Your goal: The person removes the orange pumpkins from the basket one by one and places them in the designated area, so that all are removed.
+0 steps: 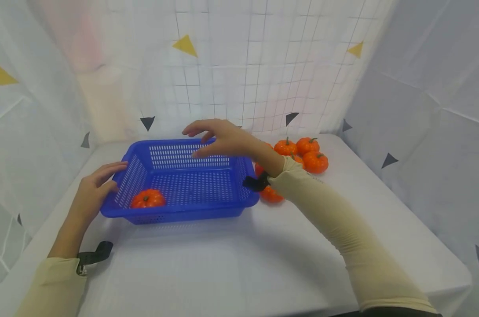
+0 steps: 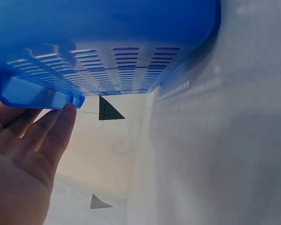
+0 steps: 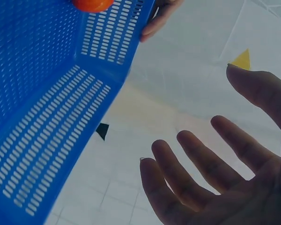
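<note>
A blue plastic basket (image 1: 191, 211) with slotted walls stands on the table, one orange pumpkin (image 1: 148, 198) lying in its near left corner. At the basket's left end is my left hand (image 1: 90, 193), its fairly straight fingers reaching the rim from outside; in the left wrist view the fingertips (image 2: 68, 112) meet the rim's underside. My right hand (image 1: 227, 138) hovers over the far part of the basket, holding nothing. Its fingers (image 3: 196, 159) are spread and loosely bent in the right wrist view, with the thumb well apart.
Several more orange pumpkins (image 1: 315, 162) lie in a group right of the basket, some partly hidden behind my right wrist and forearm. The white table (image 1: 207, 268) is bordered by pale sheets, including a gridded back sheet (image 1: 231, 79) and a grey right-hand sheet (image 1: 413, 110).
</note>
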Action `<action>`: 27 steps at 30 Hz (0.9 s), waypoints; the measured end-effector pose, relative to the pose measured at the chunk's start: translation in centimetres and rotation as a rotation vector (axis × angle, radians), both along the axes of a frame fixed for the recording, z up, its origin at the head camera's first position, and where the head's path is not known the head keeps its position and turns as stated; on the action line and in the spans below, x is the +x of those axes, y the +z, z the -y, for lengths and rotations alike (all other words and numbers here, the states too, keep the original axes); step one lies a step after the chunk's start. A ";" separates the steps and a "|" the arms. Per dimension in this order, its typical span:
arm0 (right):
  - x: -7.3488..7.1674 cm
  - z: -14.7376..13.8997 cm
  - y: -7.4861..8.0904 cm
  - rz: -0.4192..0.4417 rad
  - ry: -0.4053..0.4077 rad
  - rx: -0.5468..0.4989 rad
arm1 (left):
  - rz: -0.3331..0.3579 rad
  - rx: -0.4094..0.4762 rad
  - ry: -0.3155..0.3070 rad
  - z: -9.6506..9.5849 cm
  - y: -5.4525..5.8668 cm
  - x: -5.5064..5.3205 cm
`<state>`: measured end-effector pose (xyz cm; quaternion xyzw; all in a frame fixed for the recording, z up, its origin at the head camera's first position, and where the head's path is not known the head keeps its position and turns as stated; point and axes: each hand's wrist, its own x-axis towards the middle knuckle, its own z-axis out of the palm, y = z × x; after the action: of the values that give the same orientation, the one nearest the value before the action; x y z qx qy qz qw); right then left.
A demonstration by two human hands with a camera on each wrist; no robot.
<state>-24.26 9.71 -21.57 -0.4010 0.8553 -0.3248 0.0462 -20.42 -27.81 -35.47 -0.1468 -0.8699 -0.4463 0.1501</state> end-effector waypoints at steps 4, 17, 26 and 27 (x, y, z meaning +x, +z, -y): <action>-0.5 1.8 -0.4 0.013 0.061 0.023 | 0.001 -0.002 0.002 0.0 0.1 0.0; -1.5 7.2 -2.4 0.086 0.147 0.109 | -0.002 -0.014 -0.006 0.2 0.6 -0.1; -1.4 9.9 -4.8 0.060 0.197 0.228 | -0.023 -0.041 -0.012 0.1 0.1 0.3; -1.4 10.0 -4.9 0.053 0.199 0.241 | -0.027 -0.033 -0.014 0.1 0.2 0.3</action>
<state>-25.71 -0.32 -26.45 -0.4665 0.8427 -0.2241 0.1485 -20.10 -27.92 -35.30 -0.1614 -0.8741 -0.4308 0.1560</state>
